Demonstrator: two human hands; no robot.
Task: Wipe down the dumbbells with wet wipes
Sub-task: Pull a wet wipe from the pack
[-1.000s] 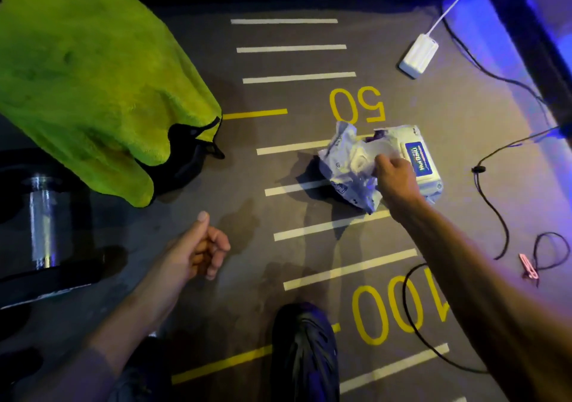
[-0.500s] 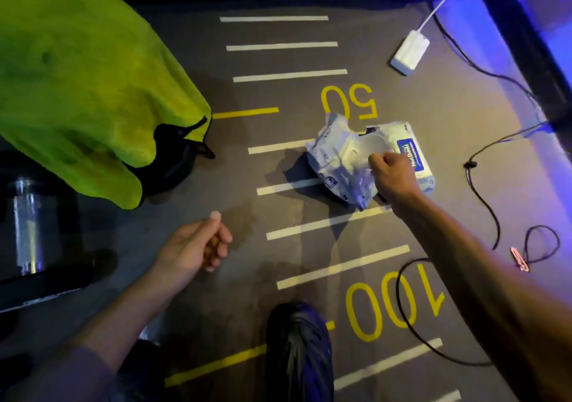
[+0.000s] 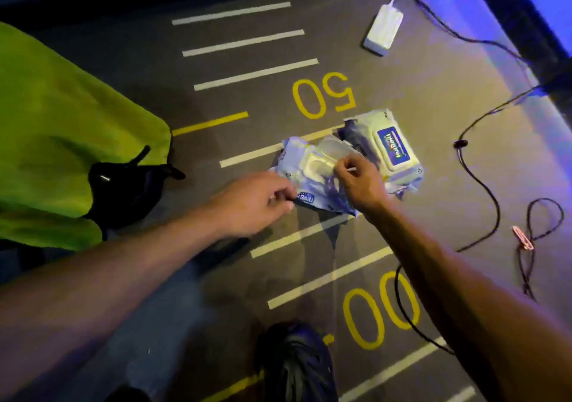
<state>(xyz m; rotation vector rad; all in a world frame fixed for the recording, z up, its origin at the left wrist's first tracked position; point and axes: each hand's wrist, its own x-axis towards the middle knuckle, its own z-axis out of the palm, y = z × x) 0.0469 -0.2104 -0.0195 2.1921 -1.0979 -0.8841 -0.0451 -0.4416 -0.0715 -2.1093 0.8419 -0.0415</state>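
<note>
Two wet-wipe packs lie on the marked gym floor. The nearer, crumpled wipe pack (image 3: 312, 166) has its plastic lid flipped open. My left hand (image 3: 253, 203) holds this pack by its near edge. My right hand (image 3: 359, 181) pinches at the pack's opening beside the lid. The second wipe pack (image 3: 393, 144), with a blue label, lies just behind and to the right. No dumbbell is in view now.
A lime-green towel (image 3: 62, 141) covers a black bag (image 3: 123, 185) at the left. A white power adapter (image 3: 383, 31) lies at the back right. Black cables (image 3: 483, 191) and a pink clip (image 3: 523, 237) trail along the right. My black shoe (image 3: 297, 367) is at the bottom.
My left hand came forward from the floor at the left and took hold of the crumpled pack. The view shifted right, so the dumbbell at the left left the frame.
</note>
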